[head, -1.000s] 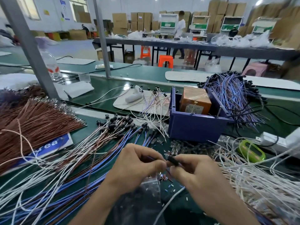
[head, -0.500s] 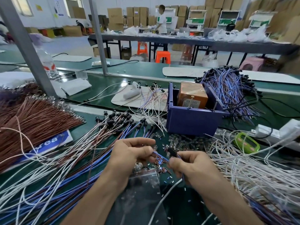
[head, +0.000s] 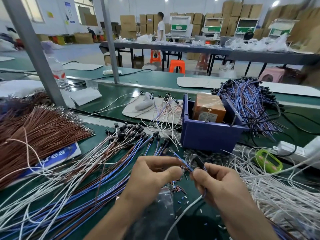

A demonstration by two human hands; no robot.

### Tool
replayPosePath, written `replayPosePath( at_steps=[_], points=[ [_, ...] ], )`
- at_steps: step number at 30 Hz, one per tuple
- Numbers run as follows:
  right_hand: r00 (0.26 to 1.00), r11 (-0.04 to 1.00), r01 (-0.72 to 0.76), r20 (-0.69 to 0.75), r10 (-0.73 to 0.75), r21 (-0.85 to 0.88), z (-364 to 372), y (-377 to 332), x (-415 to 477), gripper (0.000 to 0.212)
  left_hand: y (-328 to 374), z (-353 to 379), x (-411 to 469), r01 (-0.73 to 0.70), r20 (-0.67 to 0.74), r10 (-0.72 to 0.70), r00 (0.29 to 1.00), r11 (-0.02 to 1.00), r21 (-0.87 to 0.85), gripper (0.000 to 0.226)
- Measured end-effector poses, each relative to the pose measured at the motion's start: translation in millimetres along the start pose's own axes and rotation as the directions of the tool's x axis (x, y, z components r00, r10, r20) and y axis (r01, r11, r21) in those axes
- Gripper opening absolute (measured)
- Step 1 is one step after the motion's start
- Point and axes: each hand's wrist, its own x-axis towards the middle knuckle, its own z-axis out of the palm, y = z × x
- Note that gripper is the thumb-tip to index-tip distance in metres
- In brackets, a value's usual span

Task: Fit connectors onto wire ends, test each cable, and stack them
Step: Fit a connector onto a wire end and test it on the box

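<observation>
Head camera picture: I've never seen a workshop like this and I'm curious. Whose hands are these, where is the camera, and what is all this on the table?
There is no machine here. A person works bare-handed, and the single camera sits on their head, looking down at the hands. The right hand grips a blue wire bearing a black connector. The left hand seems to pinch the same wire's end. On the green table lie a brown wire bundle, cables already fitted with connectors, loose white wires, and a blue bin holding an orange box.
</observation>
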Motion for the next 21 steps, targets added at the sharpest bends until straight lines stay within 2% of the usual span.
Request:
replayPosePath(
  at_steps=[3,6,9,13,16,21],
  points=[
    [0.997,0.995,0.065,0.044,-0.062,-0.073,2,-1,0,0.037,-1,2,0,0.041,0.095,-0.030,0.995,0.992,-0.117,0.017],
    [0.995,0.992,0.070,0.082,-0.061,-0.107,5,-3,0,0.040,-2,1,1,0.058,0.076,-0.043,0.996,0.979,-0.194,0.019],
    [0.995,0.992,0.061,0.081,-0.052,-0.110,5,-3,1,0.036,-1,2,3,0.050,0.061,-0.039,0.997,0.980,-0.195,0.016],
    [0.994,0.997,0.015,0.113,-0.007,-0.070,8,-10,-2,0.027,-2,3,3,0.036,-0.018,-0.041,0.999,0.976,-0.215,0.024],
    [0.995,0.999,-0.016,0.097,0.020,-0.038,7,-11,-3,0.020,-4,9,-1,0.040,0.007,-0.040,0.999,0.978,-0.206,0.014],
    [0.999,1.000,-0.002,0.049,0.003,-0.020,10,-12,-7,0.025,-2,13,-1,0.041,0.038,-0.033,0.999,0.972,-0.231,0.021]
  ],
)
